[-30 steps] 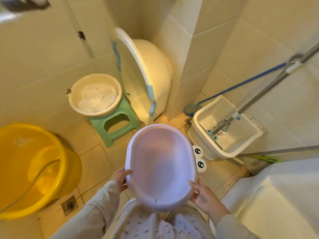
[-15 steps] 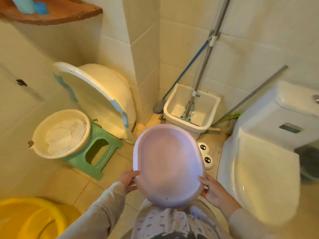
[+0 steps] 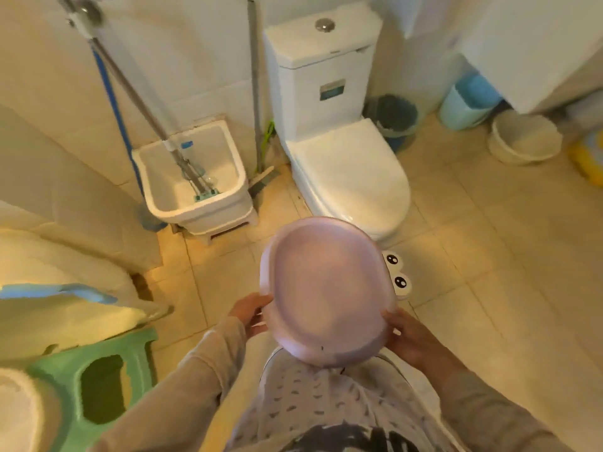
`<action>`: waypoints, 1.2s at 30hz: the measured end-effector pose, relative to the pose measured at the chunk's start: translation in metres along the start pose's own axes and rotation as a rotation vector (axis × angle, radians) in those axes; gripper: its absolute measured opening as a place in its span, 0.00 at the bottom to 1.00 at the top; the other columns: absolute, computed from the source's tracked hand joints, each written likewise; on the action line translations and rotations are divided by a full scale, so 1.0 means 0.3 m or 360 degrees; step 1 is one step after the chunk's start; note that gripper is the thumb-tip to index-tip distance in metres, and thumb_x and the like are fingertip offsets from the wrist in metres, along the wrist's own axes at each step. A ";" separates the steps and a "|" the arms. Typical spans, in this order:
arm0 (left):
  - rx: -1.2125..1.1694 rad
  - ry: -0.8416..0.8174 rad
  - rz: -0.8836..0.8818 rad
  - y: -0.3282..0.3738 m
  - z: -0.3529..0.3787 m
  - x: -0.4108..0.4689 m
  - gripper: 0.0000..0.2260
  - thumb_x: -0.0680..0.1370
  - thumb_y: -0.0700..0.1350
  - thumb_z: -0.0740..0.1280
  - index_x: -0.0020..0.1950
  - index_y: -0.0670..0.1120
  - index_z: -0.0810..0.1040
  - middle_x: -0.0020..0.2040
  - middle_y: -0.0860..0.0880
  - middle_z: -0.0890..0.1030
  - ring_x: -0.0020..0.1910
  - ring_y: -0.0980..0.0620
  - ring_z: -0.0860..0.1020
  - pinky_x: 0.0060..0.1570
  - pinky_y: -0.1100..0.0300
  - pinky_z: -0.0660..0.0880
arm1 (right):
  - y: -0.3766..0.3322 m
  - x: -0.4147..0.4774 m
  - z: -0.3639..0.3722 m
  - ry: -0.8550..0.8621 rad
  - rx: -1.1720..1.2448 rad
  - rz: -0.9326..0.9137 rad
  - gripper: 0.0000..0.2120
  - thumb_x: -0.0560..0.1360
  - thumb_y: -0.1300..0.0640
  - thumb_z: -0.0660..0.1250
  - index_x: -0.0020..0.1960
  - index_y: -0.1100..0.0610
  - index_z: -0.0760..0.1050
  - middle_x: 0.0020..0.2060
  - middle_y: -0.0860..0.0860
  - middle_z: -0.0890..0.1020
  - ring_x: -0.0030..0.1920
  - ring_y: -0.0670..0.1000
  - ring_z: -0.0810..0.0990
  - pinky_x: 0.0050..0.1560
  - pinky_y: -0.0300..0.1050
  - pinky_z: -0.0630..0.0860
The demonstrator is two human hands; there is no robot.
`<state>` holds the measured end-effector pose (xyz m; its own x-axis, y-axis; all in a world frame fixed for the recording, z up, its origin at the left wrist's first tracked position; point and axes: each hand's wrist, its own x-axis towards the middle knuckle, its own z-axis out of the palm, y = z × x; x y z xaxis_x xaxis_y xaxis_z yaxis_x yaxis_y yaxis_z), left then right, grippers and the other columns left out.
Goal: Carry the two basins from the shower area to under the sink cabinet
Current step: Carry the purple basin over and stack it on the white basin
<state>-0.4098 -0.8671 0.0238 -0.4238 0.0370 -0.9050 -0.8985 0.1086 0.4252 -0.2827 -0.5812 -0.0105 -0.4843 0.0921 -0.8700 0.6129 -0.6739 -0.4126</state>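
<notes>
Basin [image 3: 326, 291], pale lilac and oval, is riding at waist height in front of the person, hollow side up and seemingly empty. It is hanging over the tiled floor [image 3: 489, 288], just short of the toilet [image 3: 349, 177]. A second piece with cartoon eyes [image 3: 396, 272] is peeking out from under its right edge; it may be the other basin nested beneath, but too little shows to be sure.

The left hand [image 3: 251, 313] is clasping the near-left rim, its fingers curling under out of sight. The right hand [image 3: 408, 337] is cupping the near-right rim, its fingers [image 3: 390, 318] pressed against the wall. Gripping opposite sides is probably what is keeping the load level and close to the body for walking.

Down to the left, a green stool [image 3: 98, 383] is standing beside a large pale tub [image 3: 65, 288] that is leaning against the wall. Further on, a mop sink [image 3: 192, 181] is holding the mop [image 3: 137, 93] propped in it.

Farthest off, at upper right, a white bowl [image 3: 525, 138] and a blue bin [image 3: 466, 102] are sitting under a white cabinet [image 3: 528, 50]. That is likely the sink cabinet, so the carry seems partway through, with open floor between.
</notes>
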 end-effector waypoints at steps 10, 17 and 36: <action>0.0613 -0.0327 0.0041 0.108 0.707 0.034 0.03 0.74 0.40 0.68 0.42 0.45 0.76 0.40 0.46 0.77 0.37 0.48 0.76 0.34 0.58 0.74 | -0.010 -0.121 -0.527 0.0293 0.0703 -0.0137 0.13 0.77 0.61 0.63 0.60 0.52 0.75 0.51 0.51 0.80 0.49 0.55 0.78 0.37 0.45 0.82; 0.0772 -0.0356 -0.0021 0.070 1.212 0.066 0.01 0.74 0.40 0.67 0.43 0.44 0.77 0.40 0.45 0.78 0.39 0.47 0.76 0.37 0.56 0.75 | -0.210 -0.158 -0.890 0.0458 0.0802 -0.0198 0.12 0.75 0.60 0.65 0.58 0.53 0.78 0.47 0.52 0.85 0.47 0.55 0.80 0.40 0.45 0.79; 0.1033 -0.0580 0.0023 0.306 2.289 0.184 0.08 0.74 0.39 0.67 0.53 0.42 0.76 0.43 0.45 0.78 0.41 0.46 0.76 0.39 0.54 0.76 | -0.885 -0.070 -1.520 0.0667 0.1050 -0.0378 0.15 0.75 0.62 0.65 0.61 0.54 0.73 0.51 0.53 0.79 0.50 0.56 0.77 0.43 0.50 0.78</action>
<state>-0.4372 -0.1730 0.0041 -0.2687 0.3579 -0.8942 -0.5974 0.6663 0.4462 -0.1506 -0.0701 -0.0058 -0.2014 0.4653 -0.8619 -0.0335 -0.8827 -0.4687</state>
